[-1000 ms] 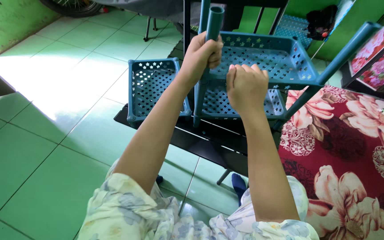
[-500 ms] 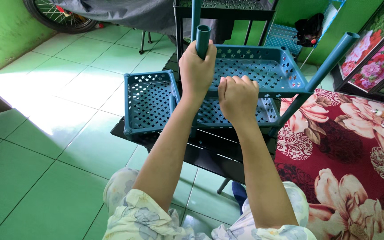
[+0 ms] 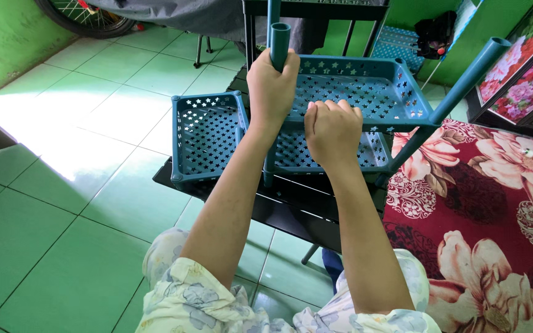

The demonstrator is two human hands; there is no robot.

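Hands are seen clamped on a teal plastic rack: the left hand [image 3: 272, 80] is wrapped around an upright teal tube [image 3: 279, 42], just below its open top end, and the right hand [image 3: 332, 131] is closed in a fist over the near rim of the upper star-perforated tray [image 3: 365, 89]. Compared with a second ago, the left hand is found a little lower on the tube, and the whole assembly is seen slightly nearer and more squarely under the view; half a second ago the arrangement was almost the same, so the grip is judged to be held steady while the tube is pressed or seated rather than released. A lower tray [image 3: 322, 154] is visible beneath the upper one, partly hidden by the right hand and forearm. A second tube [image 3: 464, 80] is slanted up to the right from the upper tray's far corner. A loose tray [image 3: 206, 135] of the same colour and star pattern lies just beside the left forearm, touching or nearly touching the stacked ones; which cannot be told. All of this is carried on a black tabletop [image 3: 279, 203], set above a green tiled floor [image 3: 63, 203]. A red floral cloth [image 3: 482, 234] is spread to the right, and a bicycle wheel [image 3: 75, 15] is glimpsed at the upper left.
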